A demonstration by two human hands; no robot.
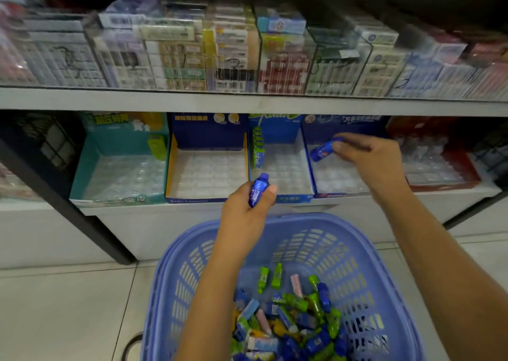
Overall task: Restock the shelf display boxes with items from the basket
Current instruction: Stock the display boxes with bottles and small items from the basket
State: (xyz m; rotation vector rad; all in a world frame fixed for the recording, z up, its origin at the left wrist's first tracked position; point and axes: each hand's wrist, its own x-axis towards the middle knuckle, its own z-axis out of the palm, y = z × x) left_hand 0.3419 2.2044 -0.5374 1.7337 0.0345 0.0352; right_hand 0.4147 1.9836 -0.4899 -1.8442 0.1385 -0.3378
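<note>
Right hand (368,154) pinches a blue bottle-shaped pack (324,149) by its end over the navy display box (346,129). Colours match, so it's likely that box's stock. Left hand (247,209) curls round a second blue pack (257,189), staged above the purple basket (357,239) holding loose mixed stock.

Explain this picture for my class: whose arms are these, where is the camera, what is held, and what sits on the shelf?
There is no machine. One camera, worn on a person's head, looks down at their own bare arms. The left hand grips a small blue bottle; the right hand pinches a second blue bottle above a dark blue display box. The lower shelf carries a row of open display boxes, mostly showing bare clear trays. On the tiled floor a lilac basket holds many small blue, green and pink items.
</note>
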